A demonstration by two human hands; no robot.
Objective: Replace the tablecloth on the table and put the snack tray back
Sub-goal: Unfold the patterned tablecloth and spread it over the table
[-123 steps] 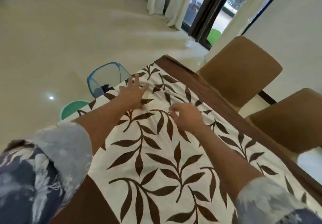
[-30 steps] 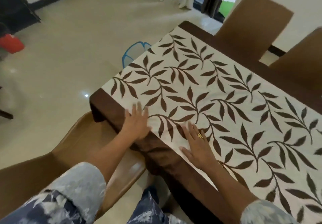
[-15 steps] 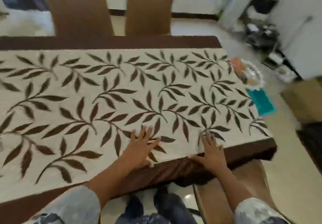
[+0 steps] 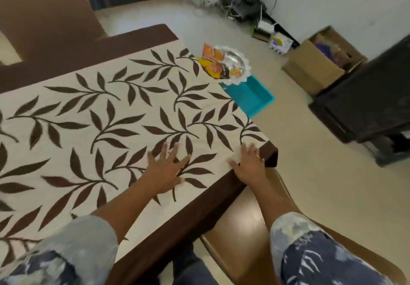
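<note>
Cream tile floor (image 4: 310, 185) all round, white wall far right with a cable clutter (image 4: 241, 3) at its foot. Bench (image 4: 193, 213) fills left and centre, covered by the tablecloth (image 4: 106, 116): cream with dark brown leaf sprays and a dark brown border, lying flat, border hanging over the near edge and right corner.

Left hand (image 4: 165, 170) lies palm down on the cloth near the near edge, fingers (image 4: 175, 149) spread wide, holding nothing. Right hand (image 4: 249, 166) lies palm down at the near right corner, fingers loosely spread, flat on the cloth where cream meets brown border; a ring shows on one finger. Nothing gripped. Both sleeves are a grey and navy print.

Snack tray (image 4: 230, 65) is off the bench, past its far right edge: white scalloped rim, silvery inside, orange and yellow snack packets in it. It sits on a teal box (image 4: 250, 96) or stand just beside the bench; whether that stands on the floor cannot be told.

Brown chair (image 4: 250, 236) with a glossy seat sits under the right forearm, tucked against the near right side of the bench. Another brown chair back (image 4: 44, 12) stands at the far left side. Open cardboard box (image 4: 319, 63) on the floor against the right wall, a black cabinet (image 4: 366, 98) just beside it, well apart from the bench. Motion blur softens the small items.
</note>
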